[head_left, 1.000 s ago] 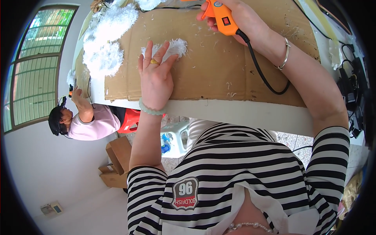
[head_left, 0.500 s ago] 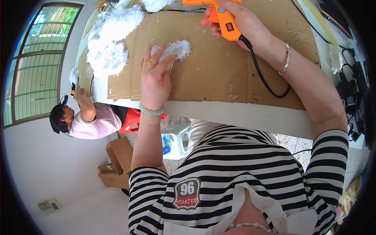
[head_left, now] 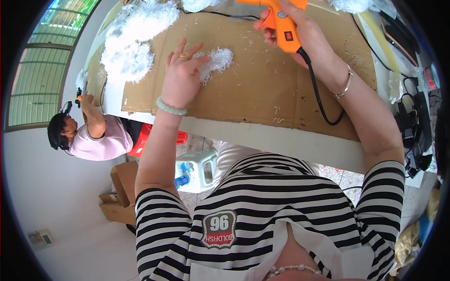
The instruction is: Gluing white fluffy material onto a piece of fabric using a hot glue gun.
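Note:
My right hand [head_left: 307, 40] is wrapped round the handle of an orange hot glue gun [head_left: 287, 33], fingers at its trigger; the gun's front end runs out of the top of the picture. A black cord hangs from the handle's base and loops over the cardboard. A small white fringed piece [head_left: 219, 61] lies on the cardboard sheet [head_left: 253, 93]. At its left end is my left hand [head_left: 182, 77], fingers spread, the thumb over the piece's edge. Whether the thumb touches it I cannot tell.
A heap of white fluffy fringe [head_left: 126, 58] lies at the left, with more white material [head_left: 349, 4] at the far right. A phone-like dark slab [head_left: 398, 40] and black adapters [head_left: 415, 126] line the right. Another person [head_left: 96, 136] works at the left beside a red stool [head_left: 143, 140].
My left hand has slid left, baring more of the fringed piece. The right hand and glue gun sit slightly further right and lower. The whole view has shifted a little.

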Demonstrator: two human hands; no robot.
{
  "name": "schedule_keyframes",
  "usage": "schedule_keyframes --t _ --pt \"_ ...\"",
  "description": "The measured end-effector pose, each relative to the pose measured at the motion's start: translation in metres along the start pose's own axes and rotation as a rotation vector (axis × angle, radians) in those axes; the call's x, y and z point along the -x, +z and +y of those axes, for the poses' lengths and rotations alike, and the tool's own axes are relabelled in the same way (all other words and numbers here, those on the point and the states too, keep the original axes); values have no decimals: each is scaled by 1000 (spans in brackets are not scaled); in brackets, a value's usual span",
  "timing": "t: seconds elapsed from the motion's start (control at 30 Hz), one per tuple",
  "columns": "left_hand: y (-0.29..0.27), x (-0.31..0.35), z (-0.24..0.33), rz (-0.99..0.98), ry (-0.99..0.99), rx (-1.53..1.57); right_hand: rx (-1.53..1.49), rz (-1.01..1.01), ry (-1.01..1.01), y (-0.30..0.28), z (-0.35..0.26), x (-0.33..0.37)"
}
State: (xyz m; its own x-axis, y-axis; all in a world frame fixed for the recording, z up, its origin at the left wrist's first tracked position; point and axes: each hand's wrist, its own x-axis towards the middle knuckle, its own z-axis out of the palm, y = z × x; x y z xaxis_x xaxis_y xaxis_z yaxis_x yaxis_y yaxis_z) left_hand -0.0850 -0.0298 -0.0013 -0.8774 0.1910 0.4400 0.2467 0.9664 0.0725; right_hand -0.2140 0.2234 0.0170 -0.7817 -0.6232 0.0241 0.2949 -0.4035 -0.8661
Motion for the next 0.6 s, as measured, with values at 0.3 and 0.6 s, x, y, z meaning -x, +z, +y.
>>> schedule_keyframes --t 0.3,0.6 --pt "-23 -6 -32 176 -358 368 22 -53 -227 20 -62 14" --pt "-11 -1 -21 78 5 219 205 210 -632 62 -119 71"
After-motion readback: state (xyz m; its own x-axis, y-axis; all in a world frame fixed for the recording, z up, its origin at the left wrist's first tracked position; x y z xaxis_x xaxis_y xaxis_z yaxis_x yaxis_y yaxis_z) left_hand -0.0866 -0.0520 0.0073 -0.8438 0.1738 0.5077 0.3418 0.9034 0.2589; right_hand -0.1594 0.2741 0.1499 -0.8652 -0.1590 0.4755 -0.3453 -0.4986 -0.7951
